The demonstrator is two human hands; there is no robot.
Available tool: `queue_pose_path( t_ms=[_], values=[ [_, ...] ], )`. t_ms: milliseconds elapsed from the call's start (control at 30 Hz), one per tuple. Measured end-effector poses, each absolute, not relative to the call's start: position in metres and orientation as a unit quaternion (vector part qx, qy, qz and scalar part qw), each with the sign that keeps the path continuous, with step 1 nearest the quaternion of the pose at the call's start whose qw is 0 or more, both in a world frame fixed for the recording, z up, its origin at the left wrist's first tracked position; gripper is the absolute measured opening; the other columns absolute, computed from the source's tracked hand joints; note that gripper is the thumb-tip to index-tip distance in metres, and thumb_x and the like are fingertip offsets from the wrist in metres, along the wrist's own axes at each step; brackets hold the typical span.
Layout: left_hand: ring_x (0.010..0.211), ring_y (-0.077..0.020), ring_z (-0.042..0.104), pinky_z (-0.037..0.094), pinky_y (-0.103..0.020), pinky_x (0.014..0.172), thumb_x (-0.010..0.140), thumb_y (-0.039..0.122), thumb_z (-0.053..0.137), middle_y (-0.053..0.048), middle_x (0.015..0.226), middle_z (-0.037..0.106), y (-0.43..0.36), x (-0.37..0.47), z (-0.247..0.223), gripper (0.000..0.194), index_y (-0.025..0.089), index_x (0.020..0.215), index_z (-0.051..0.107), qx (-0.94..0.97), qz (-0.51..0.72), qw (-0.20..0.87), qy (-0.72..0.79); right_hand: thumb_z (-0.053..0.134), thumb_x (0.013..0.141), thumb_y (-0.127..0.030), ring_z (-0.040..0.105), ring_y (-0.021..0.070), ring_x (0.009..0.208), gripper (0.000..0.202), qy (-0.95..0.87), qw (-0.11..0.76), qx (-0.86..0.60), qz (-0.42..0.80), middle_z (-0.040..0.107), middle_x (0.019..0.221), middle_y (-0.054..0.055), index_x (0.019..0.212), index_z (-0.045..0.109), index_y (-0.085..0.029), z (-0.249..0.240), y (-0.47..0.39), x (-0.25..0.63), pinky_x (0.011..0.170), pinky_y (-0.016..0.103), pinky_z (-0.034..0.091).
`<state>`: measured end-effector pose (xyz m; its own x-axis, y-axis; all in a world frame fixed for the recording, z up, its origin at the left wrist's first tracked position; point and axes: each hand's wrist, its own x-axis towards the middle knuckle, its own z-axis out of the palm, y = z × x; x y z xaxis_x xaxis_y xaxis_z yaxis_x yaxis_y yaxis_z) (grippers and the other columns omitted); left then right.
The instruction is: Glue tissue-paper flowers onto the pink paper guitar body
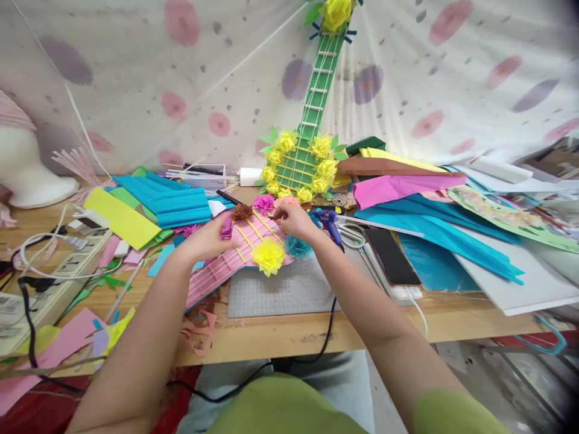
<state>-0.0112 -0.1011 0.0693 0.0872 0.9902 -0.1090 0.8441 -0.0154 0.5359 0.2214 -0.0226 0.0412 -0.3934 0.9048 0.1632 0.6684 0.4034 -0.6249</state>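
Observation:
A pink paper guitar (216, 272) lies slantwise on the table, its body over the grey cutting mat and its neck toward the lower left. Yellow strips and white strings cross it. Around the body sit a yellow paper flower (268, 257), a brown one (242, 212), a magenta one (263, 203) and a teal one (298, 246). My left hand (205, 241) grips the guitar's left edge, thumb over the top. At the body's far edge, beside a salmon paper flower (289, 201), my right hand (296, 220) has its fingertips pinched; what they hold is hidden.
A green paper guitar (312, 114) with yellow flowers leans upright behind. A blue glue gun (329, 224) and a black phone (392, 256) lie to the right, near blue crepe paper (443, 220). Paper scraps and a power strip (67, 283) cover the left. The cutting mat (280, 295) lies in front.

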Motion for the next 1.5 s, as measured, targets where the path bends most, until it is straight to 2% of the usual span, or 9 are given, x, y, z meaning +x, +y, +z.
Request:
queue_pose_path(
  t_ms=[100,167,367,533,700,833,1100,1333,1500],
  values=[
    [0.108,-0.0234,0.059,0.046,-0.033,0.090,0.075,0.043,0.057,-0.012,0.126,0.059,-0.084,-0.010,0.069,0.063,0.017,0.131,0.048,0.635,0.292,0.218,0.681,0.053,0.074,-0.009,0.057,0.0128,0.076,0.011,-0.809,0.264,-0.473,0.228,0.066,0.083,0.002,0.079,0.060,-0.017,0.043,-0.024,0.214,0.068,0.023,0.039],
    [0.101,-0.0218,0.062,0.046,-0.032,0.088,0.080,0.039,0.047,-0.011,0.112,0.066,-0.073,0.000,0.066,0.041,0.014,0.110,0.061,0.613,0.345,0.211,0.678,0.054,0.074,-0.010,0.056,0.0124,0.075,0.010,-0.816,0.263,-0.459,0.232,0.066,0.083,0.002,0.078,0.060,-0.017,0.046,-0.024,0.213,0.066,0.022,0.038],
    [0.081,-0.0205,0.064,0.047,-0.031,0.076,0.078,0.040,0.051,-0.007,0.087,0.071,-0.055,0.022,0.058,0.028,0.016,0.081,0.065,0.592,0.350,0.250,0.682,0.054,0.074,-0.014,0.054,0.0118,0.071,0.008,-0.820,0.259,-0.447,0.247,0.063,0.079,0.000,0.079,0.059,-0.018,0.053,-0.018,0.233,0.066,0.023,0.037],
    [0.085,-0.0189,0.062,0.046,-0.030,0.079,0.075,0.033,0.055,-0.007,0.092,0.069,-0.041,0.007,0.060,0.021,0.016,0.085,0.063,0.584,0.374,0.185,0.696,0.056,0.073,-0.015,0.054,0.0138,0.071,0.007,-0.792,0.249,-0.511,0.223,0.062,0.077,0.001,0.079,0.058,-0.018,0.052,-0.012,0.248,0.065,0.024,0.036],
    [0.084,-0.0200,0.061,0.044,-0.031,0.077,0.084,0.030,0.042,-0.008,0.093,0.069,-0.021,-0.002,0.056,0.027,0.016,0.089,0.064,0.591,0.277,0.152,0.742,0.055,0.074,-0.015,0.054,0.0151,0.070,0.006,-0.779,0.240,-0.546,0.194,0.062,0.076,0.002,0.077,0.058,-0.019,0.046,-0.005,0.247,0.063,0.025,0.036],
    [0.080,-0.0201,0.060,0.041,-0.029,0.071,0.082,0.030,0.046,-0.008,0.087,0.069,-0.008,-0.002,0.044,0.023,0.016,0.083,0.065,0.590,0.242,0.149,0.756,0.054,0.073,-0.013,0.055,0.0168,0.077,0.010,-0.806,0.258,-0.506,0.168,0.064,0.083,0.004,0.079,0.060,-0.019,0.033,0.002,0.243,0.070,0.027,0.039],
    [0.058,-0.0134,0.051,0.036,-0.025,0.056,0.076,0.040,0.056,-0.001,0.064,0.058,0.009,0.008,0.031,0.024,0.017,0.070,0.058,0.499,0.382,0.235,0.742,0.057,0.072,-0.013,0.052,0.0216,0.090,0.009,-0.819,0.291,-0.473,0.144,0.058,0.087,0.006,0.075,0.062,-0.020,0.024,0.010,0.249,0.082,0.035,0.040],
    [0.067,-0.0139,0.054,0.041,-0.026,0.064,0.076,0.029,0.056,-0.001,0.074,0.059,-0.015,0.032,0.040,0.016,0.017,0.085,0.060,0.513,0.407,0.151,0.741,0.060,0.074,-0.015,0.051,0.0218,0.094,0.005,-0.845,0.283,-0.423,0.163,0.057,0.087,0.006,0.075,0.062,-0.019,0.022,0.009,0.245,0.084,0.034,0.039],
    [0.078,-0.0158,0.060,0.046,-0.028,0.074,0.072,0.017,0.054,-0.003,0.085,0.064,-0.038,0.051,0.051,0.023,0.017,0.094,0.060,0.561,0.397,0.197,0.699,0.061,0.075,-0.016,0.051,0.0215,0.093,0.003,-0.863,0.263,-0.395,0.172,0.058,0.086,0.005,0.075,0.061,-0.019,0.026,0.002,0.237,0.083,0.034,0.037]
  ],
)
